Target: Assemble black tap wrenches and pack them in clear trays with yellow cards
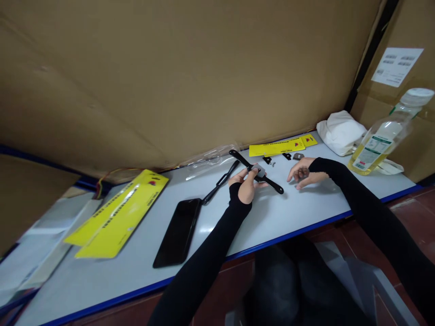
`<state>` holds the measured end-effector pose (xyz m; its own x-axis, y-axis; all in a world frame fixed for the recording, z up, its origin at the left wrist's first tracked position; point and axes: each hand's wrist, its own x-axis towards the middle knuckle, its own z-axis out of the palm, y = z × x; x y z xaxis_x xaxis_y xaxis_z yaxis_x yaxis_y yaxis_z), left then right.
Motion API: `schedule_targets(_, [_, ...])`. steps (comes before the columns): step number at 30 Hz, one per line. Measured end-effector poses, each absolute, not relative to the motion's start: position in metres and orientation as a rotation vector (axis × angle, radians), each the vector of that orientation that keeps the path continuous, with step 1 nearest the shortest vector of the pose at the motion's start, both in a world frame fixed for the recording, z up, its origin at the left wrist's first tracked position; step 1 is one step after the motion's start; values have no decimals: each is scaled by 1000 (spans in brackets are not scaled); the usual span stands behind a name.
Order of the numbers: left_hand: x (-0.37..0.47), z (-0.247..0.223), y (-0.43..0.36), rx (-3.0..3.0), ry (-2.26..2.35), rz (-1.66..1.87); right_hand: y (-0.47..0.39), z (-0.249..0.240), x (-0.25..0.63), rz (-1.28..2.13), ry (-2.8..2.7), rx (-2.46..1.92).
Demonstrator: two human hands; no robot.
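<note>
A black two-handled spokeshave (260, 170) with a grey blade plate at its middle is in my left hand (247, 183), the thumb pressing on the plate. My right hand (302, 174) hovers just right of the tool with thumb and fingers apart, and I see nothing in it. Beyond the hands lie small loose parts: a black metal piece (267, 160) beside a small silvery screw (273, 164), another black piece (287, 156) and a grey blade (298, 156). A second black spokeshave body (220, 182) rests on the table, left of my left hand.
On the white table (272, 222) are a black phone (177, 233), yellow cards (118, 215) at left, more yellow cards (277, 148) at the back and clear plastic packaging (212, 163). A bottle of yellow liquid (377, 142) and white cloth (340, 132) stand right. Cardboard (190, 77) rises behind.
</note>
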<state>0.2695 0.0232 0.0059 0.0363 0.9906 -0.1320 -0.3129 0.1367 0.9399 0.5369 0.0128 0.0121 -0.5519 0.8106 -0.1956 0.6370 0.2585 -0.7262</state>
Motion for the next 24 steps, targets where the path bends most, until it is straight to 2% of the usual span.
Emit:
schedule_targets(11, [270,8,22,859,1053,1204,12,13,531,946,-2267,-1529])
schedule_targets(19, [270,-1,24,865,1043,1181,59,-8,519,315,-1728,-1999])
schedule_targets(24, [271,-14,28,862,1026,1164,79,-22,521,375,-1694,-1940])
